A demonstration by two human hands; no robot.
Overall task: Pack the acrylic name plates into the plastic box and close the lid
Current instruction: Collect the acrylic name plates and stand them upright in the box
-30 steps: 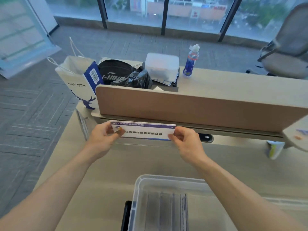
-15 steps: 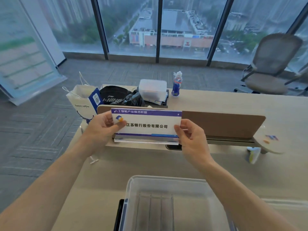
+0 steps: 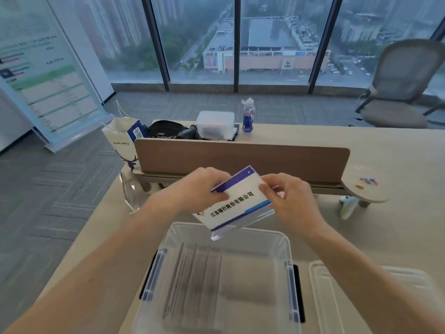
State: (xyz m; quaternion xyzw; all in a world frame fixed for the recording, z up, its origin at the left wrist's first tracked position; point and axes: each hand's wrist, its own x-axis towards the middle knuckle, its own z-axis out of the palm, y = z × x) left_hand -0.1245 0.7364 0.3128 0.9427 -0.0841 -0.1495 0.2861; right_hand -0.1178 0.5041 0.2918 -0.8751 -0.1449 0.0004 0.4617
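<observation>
An acrylic name plate (image 3: 237, 201) with a white card, purple bands and black characters hangs tilted above the far rim of the clear plastic box (image 3: 286, 239). My left hand (image 3: 195, 189) grips its upper left end and my right hand (image 3: 289, 198) pinches its right end. The box stands open at the near edge of the desk, with several clear plates lying flat along its left side. Its clear lid (image 3: 337, 297) lies on the desk to the right of it.
A wooden divider (image 3: 240, 162) crosses the desk behind my hands. An empty clear acrylic stand (image 3: 130, 191) sits at the desk's left edge. Beyond the divider are a paper bag (image 3: 120, 138), a black bag, another plastic box (image 3: 215, 124) and a bottle (image 3: 248, 115). A chair (image 3: 397, 92) stands at the far right.
Both hands have brought the name plate away from the divider and down toward the box, tilting it so its left end is lower. The view has lifted.
</observation>
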